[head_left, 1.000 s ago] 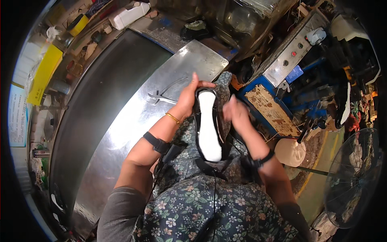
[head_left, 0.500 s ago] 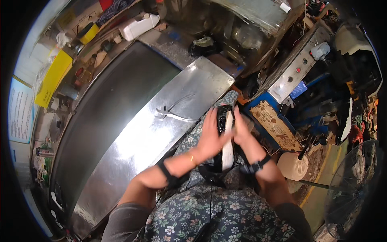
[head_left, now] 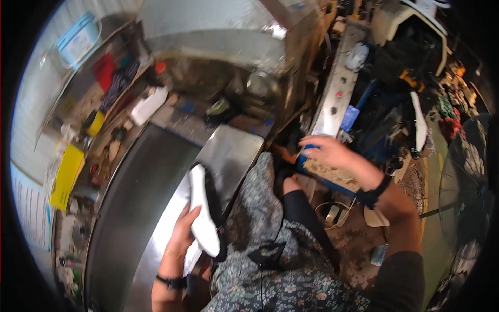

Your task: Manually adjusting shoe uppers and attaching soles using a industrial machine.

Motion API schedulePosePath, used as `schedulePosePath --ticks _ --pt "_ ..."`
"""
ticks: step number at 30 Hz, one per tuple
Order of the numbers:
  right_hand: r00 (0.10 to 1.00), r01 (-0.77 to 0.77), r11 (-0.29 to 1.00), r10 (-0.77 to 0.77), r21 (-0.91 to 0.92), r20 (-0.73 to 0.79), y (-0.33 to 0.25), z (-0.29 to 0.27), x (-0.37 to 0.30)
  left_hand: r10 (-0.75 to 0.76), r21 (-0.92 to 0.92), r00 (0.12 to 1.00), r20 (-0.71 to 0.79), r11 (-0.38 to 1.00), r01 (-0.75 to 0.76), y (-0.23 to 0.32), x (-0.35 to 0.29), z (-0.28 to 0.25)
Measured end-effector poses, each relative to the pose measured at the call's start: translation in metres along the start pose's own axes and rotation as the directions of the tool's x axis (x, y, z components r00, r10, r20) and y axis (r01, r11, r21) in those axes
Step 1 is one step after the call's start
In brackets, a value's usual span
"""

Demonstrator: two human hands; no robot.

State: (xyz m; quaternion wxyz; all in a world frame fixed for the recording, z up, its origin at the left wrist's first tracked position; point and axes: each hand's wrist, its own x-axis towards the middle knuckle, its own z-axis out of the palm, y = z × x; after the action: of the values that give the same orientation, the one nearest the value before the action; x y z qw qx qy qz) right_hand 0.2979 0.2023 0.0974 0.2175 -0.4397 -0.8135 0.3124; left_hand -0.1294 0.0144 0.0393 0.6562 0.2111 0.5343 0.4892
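Note:
A black shoe with a white sole [head_left: 205, 210] is in my left hand [head_left: 182, 229], sole facing up, above the shiny metal plate [head_left: 234, 143]. The fingers of that hand wrap round the shoe's left side and are partly hidden by it. My right hand [head_left: 330, 151] is stretched out to the right with nothing in it, its fingers extended. It hovers over the worn brown board [head_left: 327, 170] beside the control box [head_left: 332, 99]. The pliers seen earlier on the plate do not show now.
A dark conveyor belt [head_left: 140, 192] runs along the plate's left side. A shelf at the left bears a yellow box [head_left: 67, 174] and a white bottle [head_left: 149, 105]. Another white-soled shoe [head_left: 417, 125] stands at the right, near a large fan [head_left: 468, 171].
My left hand has carried the shoe from my lap leftward over the metal plate. My right hand has let go of it and moved right. The view has turned rightward.

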Motion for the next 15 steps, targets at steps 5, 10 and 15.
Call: schedulePosePath --ticks 5,10,15 --pt "0.788 -0.451 0.400 -0.242 -0.798 -0.566 0.052 -0.191 -0.102 0.608 0.970 0.787 -0.103 0.236 -0.055 -0.062 -0.033 -0.026" --pt "0.282 -0.764 0.641 0.238 -0.068 -0.929 0.108 -0.209 -0.156 0.284 0.960 0.918 0.276 -0.136 -0.246 -0.122 -0.020 -0.005" --pt "0.437 -0.549 0.693 -0.238 -0.468 -0.867 0.079 -0.159 -0.152 0.445 0.790 0.794 0.415 0.256 -0.557 -0.083 -0.003 0.034"
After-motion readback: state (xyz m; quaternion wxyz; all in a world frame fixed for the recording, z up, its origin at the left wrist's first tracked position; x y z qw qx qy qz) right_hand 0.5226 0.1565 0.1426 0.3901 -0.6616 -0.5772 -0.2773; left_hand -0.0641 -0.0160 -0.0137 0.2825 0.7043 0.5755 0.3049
